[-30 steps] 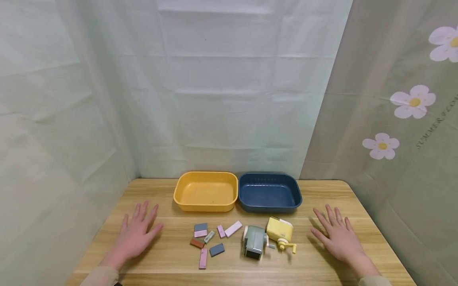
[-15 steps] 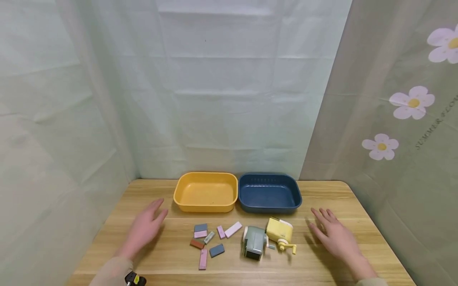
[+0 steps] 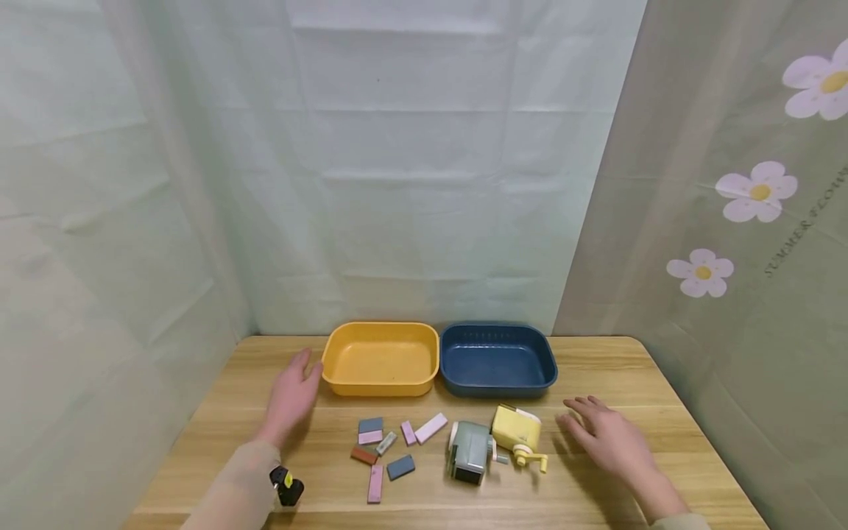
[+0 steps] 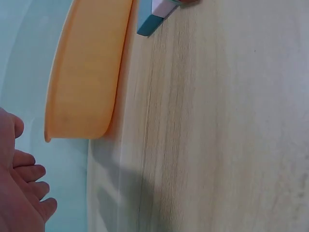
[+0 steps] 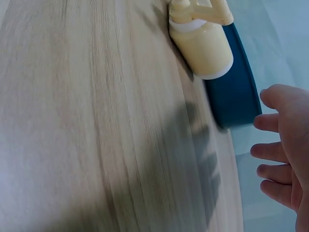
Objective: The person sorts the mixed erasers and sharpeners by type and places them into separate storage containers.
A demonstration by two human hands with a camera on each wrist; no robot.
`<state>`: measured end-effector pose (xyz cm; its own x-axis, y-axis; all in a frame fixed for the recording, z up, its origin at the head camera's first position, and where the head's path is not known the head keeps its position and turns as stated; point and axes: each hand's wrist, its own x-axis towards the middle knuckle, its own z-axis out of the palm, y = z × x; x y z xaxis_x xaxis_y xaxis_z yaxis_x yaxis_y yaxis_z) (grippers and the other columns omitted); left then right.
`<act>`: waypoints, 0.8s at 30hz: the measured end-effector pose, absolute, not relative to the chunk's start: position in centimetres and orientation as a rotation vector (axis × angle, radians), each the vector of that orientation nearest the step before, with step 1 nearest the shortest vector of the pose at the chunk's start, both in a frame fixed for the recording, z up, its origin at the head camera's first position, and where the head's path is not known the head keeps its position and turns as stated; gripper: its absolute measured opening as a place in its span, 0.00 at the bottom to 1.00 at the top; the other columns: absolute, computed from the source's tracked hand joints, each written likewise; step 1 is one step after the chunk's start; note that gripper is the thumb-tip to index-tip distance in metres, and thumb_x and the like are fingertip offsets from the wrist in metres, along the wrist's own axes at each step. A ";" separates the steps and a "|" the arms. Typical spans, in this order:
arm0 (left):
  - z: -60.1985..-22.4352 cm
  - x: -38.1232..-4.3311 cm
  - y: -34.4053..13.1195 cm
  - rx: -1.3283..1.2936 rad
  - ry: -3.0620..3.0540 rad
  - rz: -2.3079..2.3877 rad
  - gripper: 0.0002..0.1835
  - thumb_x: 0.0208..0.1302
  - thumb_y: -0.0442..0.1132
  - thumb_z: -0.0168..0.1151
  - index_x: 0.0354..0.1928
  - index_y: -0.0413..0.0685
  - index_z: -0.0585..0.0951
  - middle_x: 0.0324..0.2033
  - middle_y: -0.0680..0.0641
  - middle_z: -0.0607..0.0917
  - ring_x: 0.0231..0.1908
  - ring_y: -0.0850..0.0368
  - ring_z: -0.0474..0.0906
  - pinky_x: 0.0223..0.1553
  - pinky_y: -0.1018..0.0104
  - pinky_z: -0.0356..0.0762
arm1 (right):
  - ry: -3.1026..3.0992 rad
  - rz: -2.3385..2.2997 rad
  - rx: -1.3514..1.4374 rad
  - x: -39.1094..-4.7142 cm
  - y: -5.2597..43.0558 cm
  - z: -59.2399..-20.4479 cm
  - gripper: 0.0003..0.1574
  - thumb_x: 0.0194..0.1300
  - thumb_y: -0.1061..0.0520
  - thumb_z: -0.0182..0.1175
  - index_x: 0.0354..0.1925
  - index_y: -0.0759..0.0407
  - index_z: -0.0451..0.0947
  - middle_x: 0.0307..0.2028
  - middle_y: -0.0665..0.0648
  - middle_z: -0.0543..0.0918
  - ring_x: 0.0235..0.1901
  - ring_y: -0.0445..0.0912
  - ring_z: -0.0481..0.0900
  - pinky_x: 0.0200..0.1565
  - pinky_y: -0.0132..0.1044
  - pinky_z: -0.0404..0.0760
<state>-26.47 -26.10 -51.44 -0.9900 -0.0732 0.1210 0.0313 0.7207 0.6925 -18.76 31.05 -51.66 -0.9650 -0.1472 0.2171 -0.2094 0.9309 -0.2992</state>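
Note:
My left hand (image 3: 292, 395) hovers beside the left rim of the yellow bin (image 3: 380, 389), fingertips close to it and holding nothing. In the left wrist view its fingers (image 4: 30, 173) are loosely bent, with the bin's side beyond. My right hand (image 3: 612, 440) is over the table right of a yellow hand-crank pencil sharpener (image 3: 517, 427), thumb and fingers apart and holding nothing. A grey-green pencil sharpener (image 3: 471, 445) with a side crank stands left of the yellow one. Several small rectangular blocks lie left of it, among them a dark blue one (image 3: 400, 467) and a white-pink one (image 3: 432, 428).
A dark blue bin (image 3: 498, 390) stands right beside the yellow bin at the table's back. The wooden table (image 3: 318, 500) is bounded by hanging pale cloth (image 3: 424, 184) behind and on both sides. A reddish-brown block (image 3: 364, 456) lies among the others.
My left hand has lifted and moved forward and right toward the yellow bin. My right hand has risen and shifted slightly left toward the yellow sharpener. Bins, sharpeners and blocks stay put.

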 end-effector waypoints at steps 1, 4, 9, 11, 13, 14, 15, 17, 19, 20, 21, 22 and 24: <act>-51.6 -26.6 -26.0 0.034 -2.779 -1.121 0.35 0.87 0.48 0.44 0.81 0.28 0.57 0.80 0.28 0.57 0.81 0.30 0.49 0.82 0.39 0.45 | -2.893 0.484 0.274 -18.7 31.0 -51.7 0.28 0.79 0.39 0.61 0.65 0.55 0.85 0.64 0.66 0.84 0.68 0.68 0.76 0.59 0.73 0.79; -52.0 -27.0 -25.8 0.022 -2.771 -1.099 0.33 0.88 0.46 0.42 0.80 0.27 0.58 0.80 0.27 0.58 0.81 0.30 0.49 0.82 0.38 0.45 | -2.882 0.495 0.279 -18.7 30.8 -51.6 0.28 0.80 0.40 0.62 0.65 0.55 0.85 0.64 0.67 0.83 0.68 0.68 0.76 0.59 0.73 0.78; -53.0 -27.7 -25.5 -0.009 -2.759 -1.051 0.32 0.88 0.43 0.40 0.79 0.23 0.58 0.78 0.24 0.58 0.80 0.26 0.49 0.81 0.35 0.45 | -2.865 0.511 0.305 -18.8 30.3 -51.4 0.27 0.79 0.42 0.62 0.66 0.54 0.84 0.65 0.68 0.82 0.68 0.68 0.77 0.58 0.73 0.79; -53.3 -27.8 -25.4 -0.027 -2.745 -1.038 0.31 0.88 0.41 0.39 0.78 0.21 0.58 0.78 0.23 0.59 0.80 0.25 0.49 0.81 0.34 0.45 | -2.854 0.523 0.328 -18.8 30.1 -51.4 0.26 0.79 0.43 0.63 0.66 0.53 0.84 0.65 0.68 0.83 0.67 0.67 0.78 0.57 0.73 0.80; -53.6 -27.9 -25.2 -0.038 -2.736 -1.031 0.30 0.88 0.40 0.39 0.78 0.21 0.58 0.77 0.23 0.59 0.79 0.25 0.50 0.80 0.34 0.46 | -2.839 0.535 0.353 -18.9 29.8 -51.4 0.25 0.78 0.44 0.64 0.65 0.53 0.85 0.64 0.67 0.84 0.66 0.66 0.79 0.57 0.72 0.81; -53.7 -27.9 -25.0 -0.044 -2.736 -1.027 0.30 0.88 0.40 0.38 0.78 0.21 0.58 0.78 0.23 0.59 0.79 0.25 0.50 0.80 0.34 0.46 | -2.833 0.542 0.363 -18.9 29.6 -51.4 0.24 0.78 0.45 0.64 0.65 0.53 0.85 0.63 0.67 0.84 0.66 0.66 0.80 0.57 0.72 0.81; -53.8 -27.9 -24.9 -0.050 -2.739 -1.022 0.30 0.88 0.39 0.38 0.78 0.21 0.58 0.77 0.23 0.59 0.79 0.25 0.50 0.80 0.33 0.46 | -2.824 0.550 0.373 -18.9 29.5 -51.5 0.24 0.78 0.46 0.65 0.65 0.53 0.85 0.63 0.66 0.85 0.65 0.66 0.80 0.58 0.71 0.81; -54.0 -27.9 -24.7 -0.051 -2.748 -1.014 0.29 0.89 0.39 0.36 0.78 0.21 0.58 0.78 0.23 0.59 0.79 0.25 0.50 0.80 0.33 0.46 | -2.810 0.563 0.390 -19.0 29.3 -51.6 0.23 0.78 0.47 0.66 0.64 0.54 0.86 0.62 0.66 0.85 0.64 0.66 0.81 0.58 0.71 0.81; -54.2 -27.9 -24.6 -0.041 -2.759 -1.015 0.30 0.89 0.40 0.35 0.79 0.23 0.57 0.78 0.23 0.59 0.80 0.26 0.49 0.80 0.33 0.45 | -2.797 0.579 0.398 -19.0 29.0 -51.6 0.23 0.77 0.48 0.66 0.64 0.54 0.86 0.62 0.66 0.85 0.64 0.65 0.81 0.59 0.70 0.81; -54.2 -27.9 -24.6 -0.036 -2.764 -1.018 0.30 0.89 0.40 0.35 0.80 0.23 0.56 0.78 0.24 0.58 0.80 0.26 0.49 0.81 0.33 0.44 | -2.792 0.586 0.400 -19.0 28.9 -51.6 0.23 0.77 0.48 0.66 0.64 0.54 0.86 0.62 0.66 0.85 0.64 0.65 0.81 0.59 0.70 0.81; -54.3 -27.9 -24.5 -0.029 -2.767 -1.021 0.30 0.89 0.40 0.35 0.80 0.23 0.56 0.79 0.24 0.58 0.80 0.26 0.49 0.81 0.33 0.43 | -2.786 0.591 0.403 -19.0 28.8 -51.6 0.22 0.77 0.49 0.66 0.64 0.54 0.86 0.62 0.66 0.85 0.64 0.65 0.82 0.60 0.70 0.80; -54.3 -28.0 -24.5 -0.024 -2.769 -1.026 0.30 0.89 0.41 0.35 0.80 0.24 0.56 0.79 0.25 0.58 0.80 0.27 0.48 0.81 0.33 0.43 | -2.782 0.595 0.402 -19.0 28.7 -51.6 0.22 0.77 0.49 0.66 0.64 0.54 0.86 0.62 0.66 0.85 0.64 0.65 0.81 0.60 0.70 0.80; -54.3 -28.0 -24.4 -0.018 -2.775 -1.035 0.30 0.89 0.41 0.34 0.80 0.24 0.55 0.79 0.25 0.57 0.81 0.28 0.47 0.81 0.33 0.42 | -2.775 0.598 0.400 -19.0 28.5 -51.5 0.22 0.77 0.49 0.66 0.64 0.54 0.86 0.62 0.66 0.85 0.64 0.65 0.81 0.60 0.70 0.80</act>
